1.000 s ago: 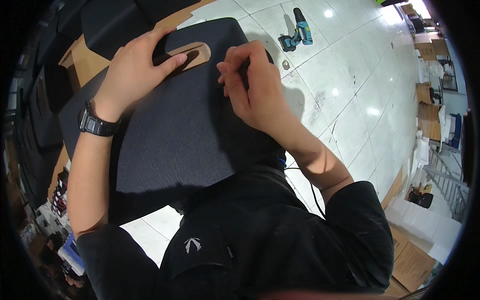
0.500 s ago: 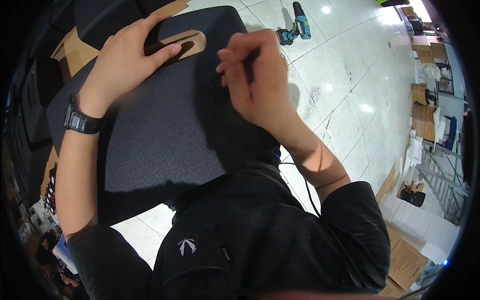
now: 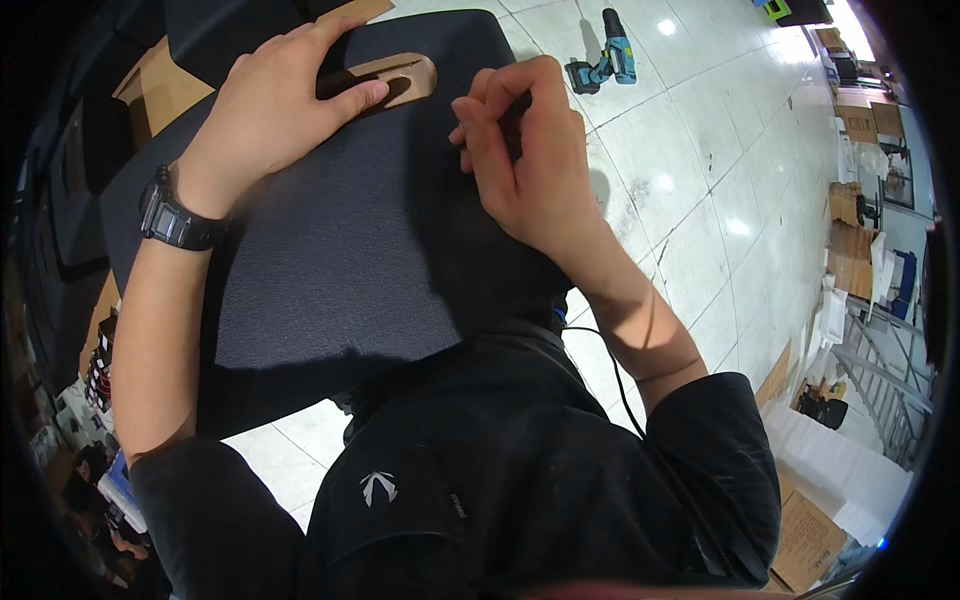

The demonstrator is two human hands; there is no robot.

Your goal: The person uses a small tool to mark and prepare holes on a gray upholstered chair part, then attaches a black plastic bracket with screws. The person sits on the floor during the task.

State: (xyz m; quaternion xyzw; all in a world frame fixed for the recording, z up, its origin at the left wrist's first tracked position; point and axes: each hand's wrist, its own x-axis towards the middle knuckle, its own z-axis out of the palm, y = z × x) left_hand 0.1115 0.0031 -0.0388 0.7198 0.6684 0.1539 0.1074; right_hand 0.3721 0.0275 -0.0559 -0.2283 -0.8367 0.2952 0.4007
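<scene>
- Versus the frame half a second back: the dark upholstered panel (image 3: 340, 250) fills more of the view and sits lower in it; both hands keep their places on it, the left wrist now nearer the middle left.
- Left hand (image 3: 265, 115) lies flat on the far left part of the panel, fingers spread and loosely curled, index fingertip inside the wooden slot piece (image 3: 385, 80). It grips nothing; it presses down.
- Right hand (image 3: 520, 165) is closed in a pinch around a thin dark tool (image 3: 520, 103), tip down on the fabric just right of the slot piece. Kind of tool: cannot tell, mostly hidden by the fingers.
- Panel: rounded-corner slab, dark navy woven fabric with a fine grainy texture, resting across the person's lap, near edge hidden under the black shirt.
- Slot piece: light brown wood, elongated, rounded end, set into the far edge of the panel.
- Black digital wristwatch (image 3: 175, 215) on the left wrist, ribbed strap.
- Floor: glossy white tiles (image 3: 700, 200) with glare spots; a teal-and-black cordless drill (image 3: 605, 60) lies far right of the panel, well apart from it.
- Cardboard pieces (image 3: 160, 85) at far left.
</scene>
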